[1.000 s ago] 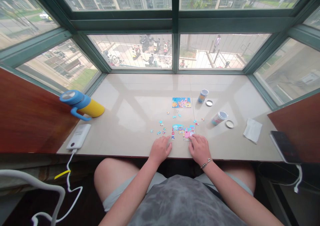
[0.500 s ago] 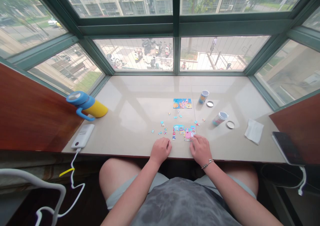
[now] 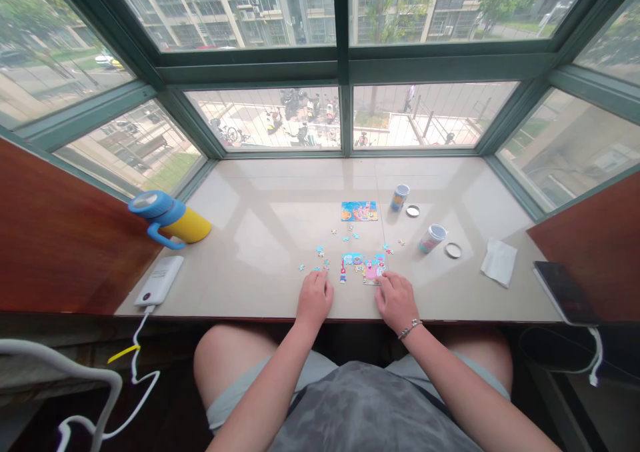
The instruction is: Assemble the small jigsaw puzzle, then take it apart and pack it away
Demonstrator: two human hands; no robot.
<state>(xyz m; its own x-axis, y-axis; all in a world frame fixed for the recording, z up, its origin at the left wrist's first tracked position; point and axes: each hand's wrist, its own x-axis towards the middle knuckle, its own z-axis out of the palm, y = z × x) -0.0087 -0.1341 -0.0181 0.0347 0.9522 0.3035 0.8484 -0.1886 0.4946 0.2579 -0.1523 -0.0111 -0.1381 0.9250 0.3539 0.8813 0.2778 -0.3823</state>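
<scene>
A partly built colourful jigsaw (image 3: 363, 266) lies near the front edge of the pale windowsill top (image 3: 270, 199). My right hand (image 3: 399, 300) rests just below its right corner, fingers spread, fingertips touching the edge of the jigsaw. My left hand (image 3: 314, 297) lies flat to the left, fingers reaching toward several loose blue pieces (image 3: 317, 260). Neither hand holds a piece that I can make out. A finished small puzzle (image 3: 359, 211) lies farther back.
Two small open tins (image 3: 399, 197) (image 3: 431, 238) with their lids (image 3: 453, 250) beside them stand to the right. A tissue (image 3: 499, 262) and a dark phone (image 3: 564, 292) lie far right. A yellow and blue bottle (image 3: 167, 218) and a white power bank (image 3: 159, 281) lie left.
My left hand has slid left and slightly forward, toward the loose pieces. My right hand has stayed at the jigsaw's right corner. The camera has tilted a little.
</scene>
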